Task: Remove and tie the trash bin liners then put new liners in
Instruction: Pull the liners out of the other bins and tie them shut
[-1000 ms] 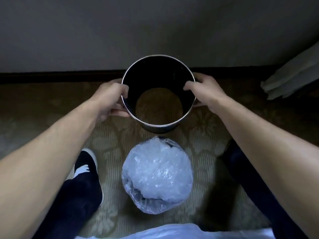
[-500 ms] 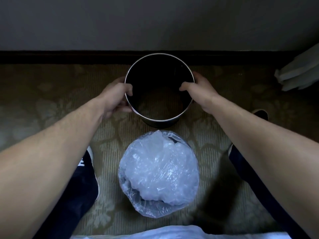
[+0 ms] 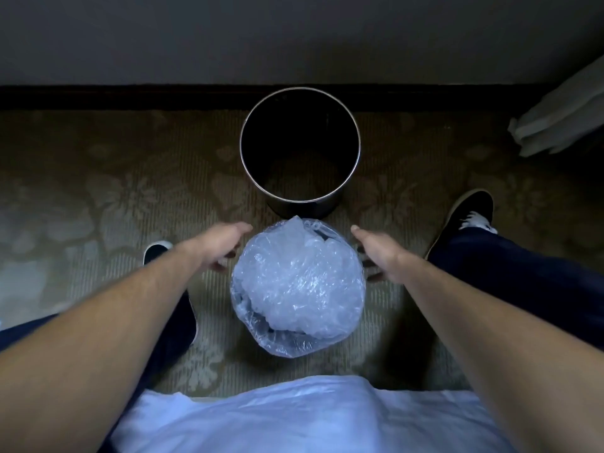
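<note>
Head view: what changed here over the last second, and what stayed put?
Both hands let go of the empty black round metal bin, left standing on the patterned carpet by the wall, and drew back. The left hand and right hand now flank the bin lined with crumpled clear plastic, fingers relaxed, holding nothing. That lined bin stayed put.
</note>
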{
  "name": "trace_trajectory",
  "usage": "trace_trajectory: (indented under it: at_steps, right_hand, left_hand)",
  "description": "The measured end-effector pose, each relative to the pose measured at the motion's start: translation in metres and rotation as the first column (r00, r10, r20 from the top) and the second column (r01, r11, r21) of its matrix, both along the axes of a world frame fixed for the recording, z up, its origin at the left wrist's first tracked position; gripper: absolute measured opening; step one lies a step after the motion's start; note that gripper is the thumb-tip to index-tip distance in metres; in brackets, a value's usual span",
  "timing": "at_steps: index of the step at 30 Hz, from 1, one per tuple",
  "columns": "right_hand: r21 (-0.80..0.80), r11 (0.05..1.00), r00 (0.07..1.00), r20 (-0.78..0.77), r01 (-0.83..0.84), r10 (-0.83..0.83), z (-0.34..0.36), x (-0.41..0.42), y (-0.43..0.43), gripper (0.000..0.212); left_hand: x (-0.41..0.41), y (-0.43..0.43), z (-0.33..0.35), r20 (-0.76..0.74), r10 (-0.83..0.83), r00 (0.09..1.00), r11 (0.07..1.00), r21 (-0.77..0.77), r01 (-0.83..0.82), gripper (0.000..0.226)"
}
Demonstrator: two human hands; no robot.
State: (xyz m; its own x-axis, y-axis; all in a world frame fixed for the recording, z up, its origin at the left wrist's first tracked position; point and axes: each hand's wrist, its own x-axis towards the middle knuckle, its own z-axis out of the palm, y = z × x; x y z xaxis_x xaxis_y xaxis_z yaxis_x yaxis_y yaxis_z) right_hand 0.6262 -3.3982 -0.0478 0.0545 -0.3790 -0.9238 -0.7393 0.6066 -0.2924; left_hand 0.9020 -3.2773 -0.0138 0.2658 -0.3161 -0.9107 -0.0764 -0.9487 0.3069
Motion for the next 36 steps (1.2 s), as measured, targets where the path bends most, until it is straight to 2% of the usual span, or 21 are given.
trace_trajectory:
  at_steps: [2,4,6,8,10,13,15,16,19,21,23,26,29,31,34,36]
  right_hand:
    - [0.091,0.996,1.0,0.012,0.005,-0.006,-0.005,-0.004,0.013,0.075]
    - [0.091,0.995,0.999,0.016,0.039,-0.041,0.0,-0.005,0.02,0.078]
    - [0.035,0.999,0.999,0.015,0.03,-0.03,0.019,-0.003,0.023,0.068]
    - [-0.062,0.998,0.999,0.023,0.029,-0.027,0.032,-0.004,0.022,0.048]
    - [-0.122,0.992,1.0,0.012,0.026,-0.024,0.045,-0.007,0.019,0.04]
    - [-0.124,0.992,1.0,-0.015,-0.019,0.017,0.067,-0.015,0.017,0.053]
    - [-0.105,0.993,0.998,-0.028,-0.057,0.054,0.087,-0.021,0.021,0.047]
    - [-0.094,0.994,0.999,-0.02,-0.052,0.05,0.099,-0.025,0.023,0.039]
    - [-0.051,0.998,0.996,0.083,-0.032,0.036,0.124,-0.042,0.032,0.023]
    - [-0.07,0.997,0.988,0.147,-0.029,0.039,0.138,-0.049,0.042,0.018]
    - [-0.128,0.991,0.985,0.167,-0.031,0.052,0.149,-0.054,0.054,0.017]
    - [-0.265,0.962,0.981,0.158,-0.066,0.111,0.161,-0.063,0.069,0.017]
    - [-0.468,0.872,0.978,0.069,-0.141,0.195,0.173,-0.075,0.079,0.013]
    - [-0.523,0.85,0.985,0.106,-0.058,0.133,0.183,-0.081,0.081,0.012]
    - [-0.501,0.858,0.976,0.219,0.112,0.001,0.203,-0.084,0.081,0.015]
    - [-0.432,0.867,0.939,0.328,0.247,-0.104,0.215,-0.084,0.079,0.015]
  left_hand:
    - [-0.014,0.016,0.002,-0.104,0.036,0.994,0.998,0.045,-0.031,0.048]
    - [-0.024,0.026,0.008,-0.159,0.065,0.985,0.997,0.038,-0.06,0.049]
    - [-0.024,0.03,0.013,-0.118,0.064,0.991,0.998,0.008,-0.063,0.049]
    - [-0.019,0.033,0.019,-0.004,0.017,1.0,1.0,-0.01,-0.018,0.052]
    - [-0.014,0.034,0.028,0.082,-0.033,0.996,0.999,-0.016,0.034,0.054]
    - [-0.011,0.035,0.048,0.082,-0.052,0.995,0.998,-0.016,0.053,0.029]
    - [-0.012,0.041,0.064,0.063,-0.072,0.995,0.997,-0.009,0.073,0.013]
    - [-0.012,0.045,0.071,0.054,-0.074,0.996,0.997,-0.016,0.075,0.013]
    - [-0.014,0.061,0.095,0.007,-0.055,0.998,0.995,-0.089,0.055,0.037]
    - [-0.017,0.07,0.108,-0.044,-0.041,0.998,0.988,-0.15,0.034,0.041]
    - [-0.026,0.078,0.121,-0.068,-0.046,0.997,0.98,-0.198,0.031,0.036]
    - [-0.035,0.087,0.136,-0.01,-0.015,1.0,0.953,-0.304,0.011,0.038]
    - [-0.039,0.091,0.157,0.055,0.077,0.996,0.92,-0.389,-0.05,0.044]
    - [-0.041,0.091,0.175,0.09,0.148,0.985,0.902,-0.42,-0.097,0.043]
    - [-0.041,0.091,0.196,0.1,0.263,0.96,0.872,-0.45,-0.192,0.03]
    - [-0.034,0.093,0.204,0.197,0.244,0.95,0.875,-0.466,-0.128,0.023]
